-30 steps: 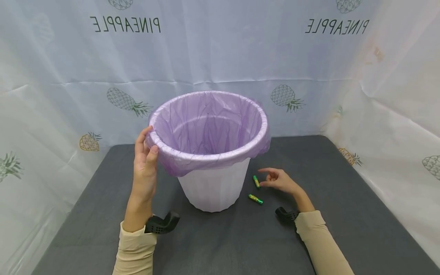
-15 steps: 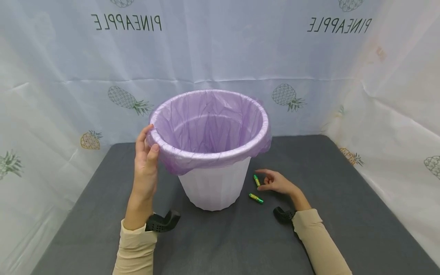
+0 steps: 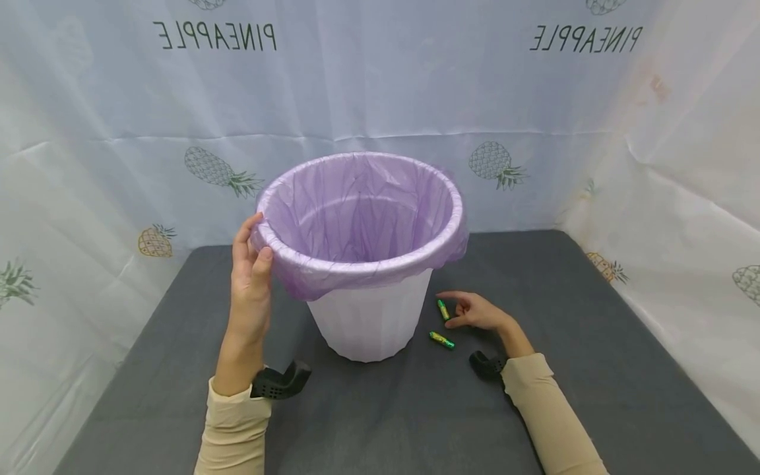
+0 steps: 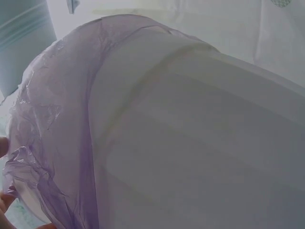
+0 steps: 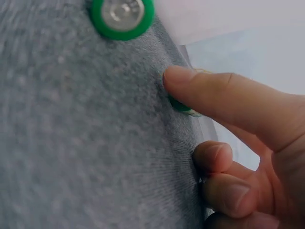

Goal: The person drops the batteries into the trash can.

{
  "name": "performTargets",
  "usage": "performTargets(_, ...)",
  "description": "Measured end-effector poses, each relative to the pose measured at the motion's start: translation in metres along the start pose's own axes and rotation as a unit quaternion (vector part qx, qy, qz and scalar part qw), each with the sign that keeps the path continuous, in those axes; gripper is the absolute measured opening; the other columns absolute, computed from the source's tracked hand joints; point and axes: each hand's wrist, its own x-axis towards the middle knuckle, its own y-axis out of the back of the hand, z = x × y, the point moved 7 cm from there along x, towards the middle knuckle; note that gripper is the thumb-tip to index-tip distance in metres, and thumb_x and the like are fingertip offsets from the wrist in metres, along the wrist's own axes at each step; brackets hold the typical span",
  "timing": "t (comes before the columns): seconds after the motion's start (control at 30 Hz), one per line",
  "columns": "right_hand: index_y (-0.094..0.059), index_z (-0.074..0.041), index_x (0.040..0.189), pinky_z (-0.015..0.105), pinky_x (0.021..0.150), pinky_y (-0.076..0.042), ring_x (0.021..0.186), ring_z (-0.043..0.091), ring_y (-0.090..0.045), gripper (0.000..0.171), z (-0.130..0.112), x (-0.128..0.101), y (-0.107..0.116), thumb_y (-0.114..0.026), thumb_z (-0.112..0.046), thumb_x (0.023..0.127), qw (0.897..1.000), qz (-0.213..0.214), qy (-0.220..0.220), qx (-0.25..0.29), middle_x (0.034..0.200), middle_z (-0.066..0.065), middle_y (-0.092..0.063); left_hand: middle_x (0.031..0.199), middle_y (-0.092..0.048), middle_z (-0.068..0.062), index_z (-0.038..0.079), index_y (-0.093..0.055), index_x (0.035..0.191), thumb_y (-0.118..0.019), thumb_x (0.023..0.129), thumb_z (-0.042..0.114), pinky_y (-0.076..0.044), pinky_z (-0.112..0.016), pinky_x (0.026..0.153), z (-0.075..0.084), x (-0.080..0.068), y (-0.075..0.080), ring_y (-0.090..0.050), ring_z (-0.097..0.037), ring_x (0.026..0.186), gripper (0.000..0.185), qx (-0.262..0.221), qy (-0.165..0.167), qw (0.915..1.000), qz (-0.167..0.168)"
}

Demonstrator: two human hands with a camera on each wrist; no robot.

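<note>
A white trash can (image 3: 368, 323) lined with a purple trash bag (image 3: 332, 280) stands mid-table. My left hand (image 3: 251, 284) grips its left rim over the bag, thumb on the near side; only bits of that hand show in the left wrist view. To the can's right lie two green and yellow batteries. My right hand (image 3: 477, 311) is at the farther battery (image 3: 443, 310), index finger and thumb spread around its two ends, other fingers curled. In the right wrist view the thumb (image 5: 209, 93) partly covers this battery. The nearer battery (image 3: 442, 340) lies apart from the hand.
A dark grey cloth covers the table (image 3: 368, 422). White curtains (image 3: 380, 72) printed with pineapples hang behind and at both sides. Each wrist wears a black camera mount, such as the left one (image 3: 280, 381).
My right hand has shifted slightly left, its index finger now reaching past the farther battery's far end. The left hand keeps its grip on the rim. The batteries lie in place.
</note>
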Motion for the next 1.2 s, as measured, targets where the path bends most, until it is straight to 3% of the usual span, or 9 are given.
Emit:
performTargets(0.17,-0.049,0.007,0.134,0.020,0.056,-0.034,0.051,0.000,-0.034,0.061,0.000,0.001,-0.001,-0.074,-0.012,0.082,1.000,0.008,-0.011,-0.010,0.058,-0.007,-0.036,0.124,-0.048,0.000,0.023,-0.038,0.138,-0.049,0.098,0.019,-0.037,-0.022,0.098,0.002,0.000,-0.001,-0.048,-0.012,0.111,0.042,-0.002,0.001,1.0000,-0.009)
performTargets(0.47,-0.058,0.002,0.127,0.021,0.059,-0.035,0.056,0.002,-0.038,0.055,0.003,-0.001,0.001,-0.077,-0.017,0.079,0.998,0.040,-0.031,-0.026,0.066,-0.006,-0.044,0.123,-0.048,0.001,0.024,-0.038,0.139,-0.050,0.097,0.019,-0.037,-0.022,0.098,0.001,-0.001,-0.001,-0.048,-0.011,0.109,0.044,0.003,0.007,1.0000,0.005)
performTargets(0.8,-0.058,0.007,0.124,0.019,0.060,-0.036,0.059,0.001,-0.040,0.053,-0.004,-0.008,0.005,-0.077,-0.009,0.078,0.996,0.065,-0.036,0.040,0.070,-0.002,-0.046,0.122,-0.048,0.001,0.024,-0.037,0.139,-0.051,0.097,0.021,-0.037,-0.022,0.098,0.002,-0.002,0.000,-0.048,-0.011,0.109,0.045,0.012,0.014,0.9998,0.011)
performTargets(0.93,-0.059,0.005,0.124,0.019,0.058,-0.035,0.058,0.002,-0.039,0.054,0.006,-0.004,0.005,-0.078,-0.011,0.077,0.996,0.069,-0.039,0.046,0.069,-0.004,-0.045,0.123,-0.048,0.001,0.025,-0.038,0.139,-0.051,0.096,0.019,-0.037,-0.022,0.099,0.002,-0.001,0.002,-0.049,-0.011,0.109,0.045,0.011,0.012,0.9998,0.011)
performTargets(1.2,-0.059,0.006,0.123,0.018,0.057,-0.035,0.058,0.001,-0.040,0.053,0.004,-0.007,0.011,-0.079,-0.010,0.076,0.993,0.089,-0.034,0.066,0.070,-0.005,-0.046,0.123,-0.048,0.002,0.025,-0.038,0.139,-0.050,0.097,0.019,-0.037,-0.022,0.099,0.001,-0.002,0.001,-0.048,-0.010,0.110,0.044,0.012,0.013,0.9998,0.005)
